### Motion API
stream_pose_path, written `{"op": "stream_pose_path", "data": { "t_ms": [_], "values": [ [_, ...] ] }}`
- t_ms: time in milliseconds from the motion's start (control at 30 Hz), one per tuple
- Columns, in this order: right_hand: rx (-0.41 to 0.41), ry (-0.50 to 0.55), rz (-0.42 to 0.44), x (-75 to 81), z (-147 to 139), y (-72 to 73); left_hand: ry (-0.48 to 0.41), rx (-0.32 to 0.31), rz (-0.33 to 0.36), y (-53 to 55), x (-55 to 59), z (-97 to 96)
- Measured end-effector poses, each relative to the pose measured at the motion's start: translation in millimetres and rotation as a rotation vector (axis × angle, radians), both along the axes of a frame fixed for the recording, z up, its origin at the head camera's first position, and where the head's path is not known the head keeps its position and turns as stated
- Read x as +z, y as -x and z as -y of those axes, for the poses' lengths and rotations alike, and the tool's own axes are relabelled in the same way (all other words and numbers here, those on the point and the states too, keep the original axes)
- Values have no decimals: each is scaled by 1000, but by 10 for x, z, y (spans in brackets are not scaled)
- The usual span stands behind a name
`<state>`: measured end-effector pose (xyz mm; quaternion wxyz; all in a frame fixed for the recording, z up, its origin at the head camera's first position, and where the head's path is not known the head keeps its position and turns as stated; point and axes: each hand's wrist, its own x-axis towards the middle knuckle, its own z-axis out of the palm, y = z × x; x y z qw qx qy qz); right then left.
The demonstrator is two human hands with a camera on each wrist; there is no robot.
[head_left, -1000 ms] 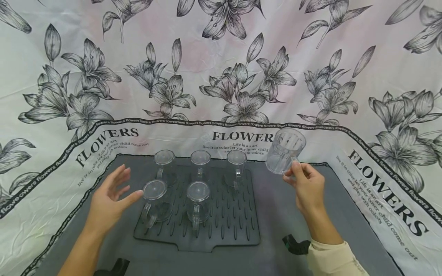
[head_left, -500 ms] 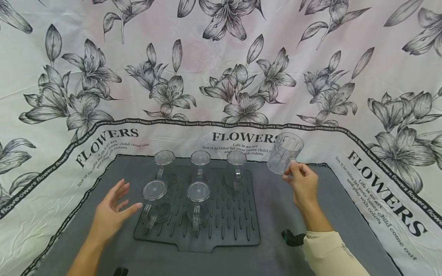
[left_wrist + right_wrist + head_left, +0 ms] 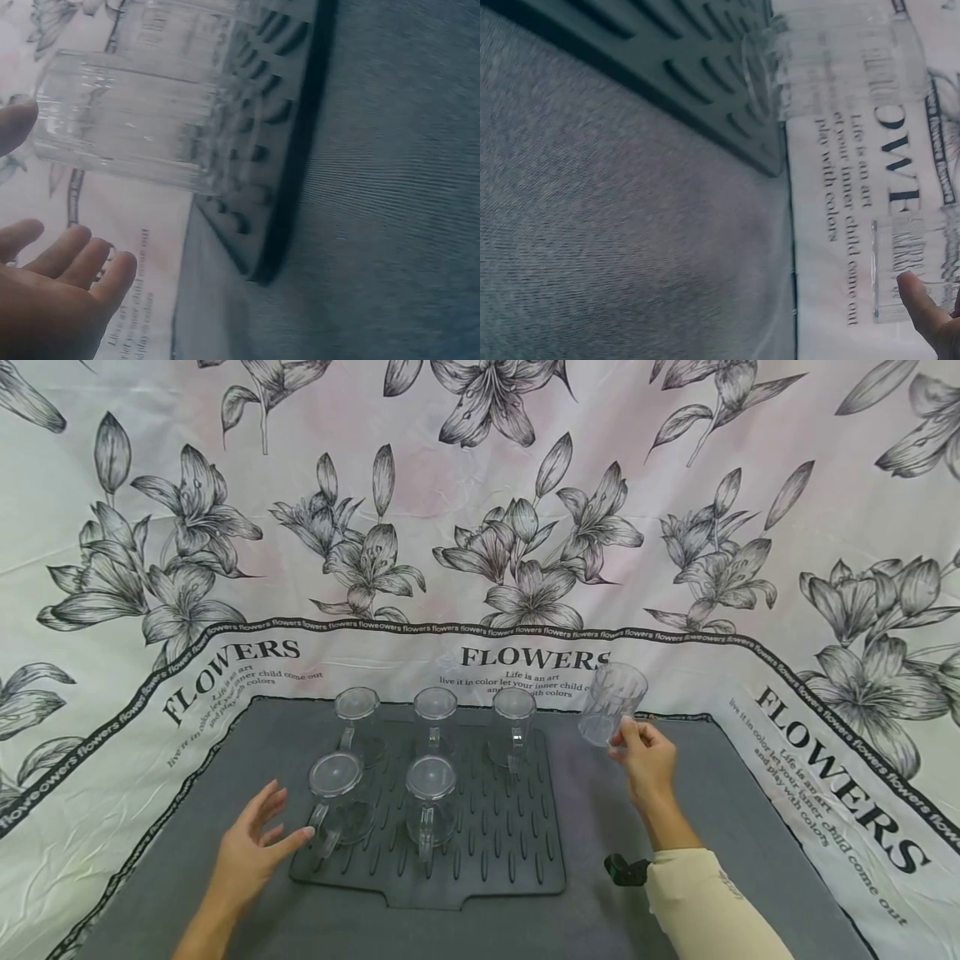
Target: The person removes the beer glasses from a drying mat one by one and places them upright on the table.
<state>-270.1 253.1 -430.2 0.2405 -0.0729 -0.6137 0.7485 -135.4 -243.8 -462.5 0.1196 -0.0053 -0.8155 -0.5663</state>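
Observation:
My right hand (image 3: 648,762) pinches a clear glass mug (image 3: 613,700) at its lower side, near the handle. The mug hangs tilted beyond the back right corner of a dark ridged drying mat (image 3: 517,852). Several matching clear mugs stand on that mat in two rows. With fingers spread and nothing in them, my left hand (image 3: 251,852) is beside the front left mug (image 3: 336,774), its thumb close to that mug's handle. In the left wrist view, a thumb overlaps the end of a mug (image 3: 127,124). The right wrist view shows a fingertip against the held mug (image 3: 889,262).
The mat lies on a grey cloth-covered table (image 3: 540,935). A white flower-print curtain (image 3: 480,568) rises behind and along both sides. Other mugs in the front row (image 3: 431,777) and back row (image 3: 435,703) stand close together. A dark device (image 3: 626,870) sits by my right wrist.
My right hand has come lower and slightly left with the mug. My left hand has drawn down toward me and a little right, still empty. The mugs on the mat stay put.

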Motion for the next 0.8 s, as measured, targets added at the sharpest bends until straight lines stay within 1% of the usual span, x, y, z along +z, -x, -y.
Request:
{"op": "stream_pose_path", "data": {
  "t_ms": [100, 233, 467, 700, 800],
  "values": [
    [4, 16, 9, -79, -10, 40, 9, 17, 6, -8, -88, 0],
    [5, 3, 33, -179, -29, 73, 13, 25, 18, -27, -199, 3],
    [-19, -22, 60, -285, -50, 91, -31, 5, 34, -32, -337, -19],
    [-17, -38, 71, -381, -60, 101, -4, 16, 61, -33, -479, -32],
    [-34, -50, 80, -429, -67, 104, 4, -1, 59, -16, -537, -33]
  ]
}}
